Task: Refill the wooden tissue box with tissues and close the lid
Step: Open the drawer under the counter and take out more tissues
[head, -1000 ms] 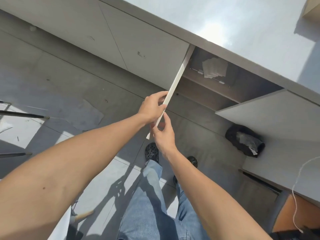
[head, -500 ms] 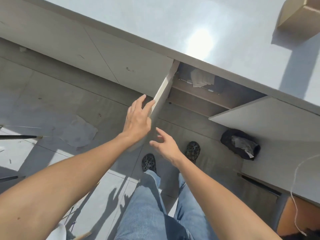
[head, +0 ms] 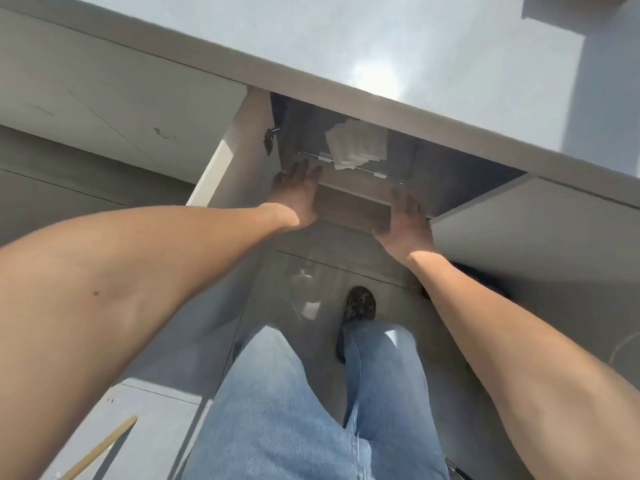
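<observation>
A stack of white tissues (head: 356,143) lies in a clear container on a shelf inside the open cabinet (head: 349,206) under the countertop. My left hand (head: 298,192) reaches toward the shelf's front edge, fingers spread, holding nothing. My right hand (head: 403,220) is raised at the shelf's right part, palm toward the cabinet, fingers apart and empty. Both hands are just below the tissues and apart from them. The corner of the wooden tissue box (head: 568,8) shows at the top right on the countertop, blurred.
The left cabinet door (head: 232,154) stands open beside my left hand; the right door (head: 540,220) swings out beside my right hand. The pale countertop (head: 346,39) overhangs above. My legs and a shoe (head: 360,303) are on the tiled floor. A wooden stick (head: 100,448) lies lower left.
Both hands let go of the left door's edge and moved forward and up to the shelf inside the cabinet. The door has swung wider open. The view has moved closer to the cabinet.
</observation>
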